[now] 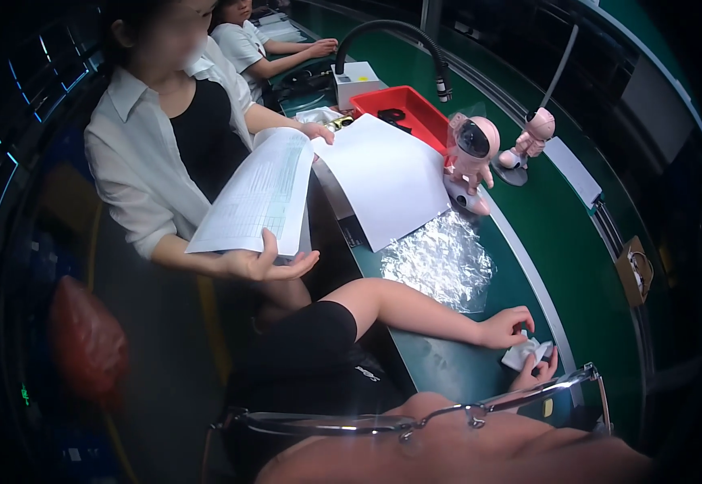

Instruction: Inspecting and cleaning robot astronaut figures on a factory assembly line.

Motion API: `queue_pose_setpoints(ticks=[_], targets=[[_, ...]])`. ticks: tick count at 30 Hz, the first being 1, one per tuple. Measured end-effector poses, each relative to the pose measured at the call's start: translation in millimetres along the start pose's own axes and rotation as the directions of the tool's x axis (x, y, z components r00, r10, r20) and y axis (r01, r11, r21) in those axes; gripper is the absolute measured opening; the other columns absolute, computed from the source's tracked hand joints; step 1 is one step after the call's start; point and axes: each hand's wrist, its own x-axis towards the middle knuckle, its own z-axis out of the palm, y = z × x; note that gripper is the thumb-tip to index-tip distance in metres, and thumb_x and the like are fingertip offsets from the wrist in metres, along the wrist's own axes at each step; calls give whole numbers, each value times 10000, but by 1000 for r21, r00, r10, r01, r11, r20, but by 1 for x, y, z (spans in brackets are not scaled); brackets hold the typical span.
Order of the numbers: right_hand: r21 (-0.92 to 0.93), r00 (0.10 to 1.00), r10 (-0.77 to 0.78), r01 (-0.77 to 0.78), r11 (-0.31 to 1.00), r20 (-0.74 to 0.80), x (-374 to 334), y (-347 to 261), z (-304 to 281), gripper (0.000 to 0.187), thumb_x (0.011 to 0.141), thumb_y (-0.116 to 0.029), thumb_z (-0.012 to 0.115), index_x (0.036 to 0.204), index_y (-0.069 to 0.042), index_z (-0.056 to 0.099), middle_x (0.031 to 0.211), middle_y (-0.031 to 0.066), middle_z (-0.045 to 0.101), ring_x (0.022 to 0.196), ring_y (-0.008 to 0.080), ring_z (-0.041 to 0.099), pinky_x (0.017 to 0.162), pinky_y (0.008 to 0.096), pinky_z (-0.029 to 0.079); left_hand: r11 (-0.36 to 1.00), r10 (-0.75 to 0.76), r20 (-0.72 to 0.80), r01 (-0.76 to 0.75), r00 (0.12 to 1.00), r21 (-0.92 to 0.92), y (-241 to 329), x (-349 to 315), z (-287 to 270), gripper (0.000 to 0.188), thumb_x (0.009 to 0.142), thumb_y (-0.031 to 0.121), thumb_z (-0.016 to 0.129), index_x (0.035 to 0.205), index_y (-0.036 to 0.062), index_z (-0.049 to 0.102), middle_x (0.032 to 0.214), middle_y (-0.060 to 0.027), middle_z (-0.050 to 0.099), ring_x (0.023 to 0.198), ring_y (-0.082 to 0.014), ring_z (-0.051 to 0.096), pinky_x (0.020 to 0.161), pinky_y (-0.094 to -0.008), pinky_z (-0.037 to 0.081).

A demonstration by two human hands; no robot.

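Note:
Close above the near part of the green worktable, both my hands are on a crumpled white cloth, or perhaps a tissue. My left hand reaches in from the left with its fingers curled at the cloth's upper edge. Below it, the fingers of my right hand are closed round the lower side; its forearm is mostly hidden behind my glasses frame. Farther along lies a wrinkled sheet of clear plastic film. Past the film stands a pink astronaut figure with a dark visor; clear plastic shows around its head.
At my left a person in a white shirt holds printed sheets; a blank white sheet spreads over the table. Beyond are a red bin, a second pink figure, a black gooseneck and another seated person.

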Motion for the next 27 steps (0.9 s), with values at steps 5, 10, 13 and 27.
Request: queue_pose_setpoints(ticks=[5, 10, 13, 27], targets=[[198, 996, 73, -81, 977, 43, -4, 11, -1, 205, 806, -31, 600, 664, 23, 462, 1098, 146, 606, 1005, 215, 564, 868, 323, 427, 990, 103, 101, -112, 990, 89, 10, -1, 2, 176, 756, 17, 590, 925, 21, 542, 964, -91, 480, 679, -141, 557, 588, -253, 459], [257, 956, 276, -293, 921, 102, -4, -3, 5, 202, 920, -173, 556, 879, 23, 528, 808, 37, 543, 721, 103, 511, 655, 241, 444, 977, 169, 134, -185, 976, 110, 10, -3, 2, 183, 744, 25, 594, 919, 23, 541, 978, -92, 483, 700, -163, 565, 615, -267, 474], [291, 954, 270, -297, 909, 131, -2, -8, 5, 217, 931, -194, 542, 924, 23, 535, 829, 49, 559, 743, 106, 526, 665, 243, 451, 981, 141, 160, -160, 977, 114, 12, -4, 3, 199, 728, 29, 605, 916, 23, 542, 985, -94, 482, 718, -177, 570, 632, -279, 484], [162, 970, 111, -148, 976, 217, -3, -18, 1, 148, 867, -61, 600, 972, 31, 552, 917, 45, 530, 818, 120, 537, 691, 233, 443, 994, 73, 113, -81, 991, 69, 17, -4, 5, 308, 721, -50, 601, 1007, 22, 516, 1078, -108, 450, 870, -210, 621, 701, -280, 539]])
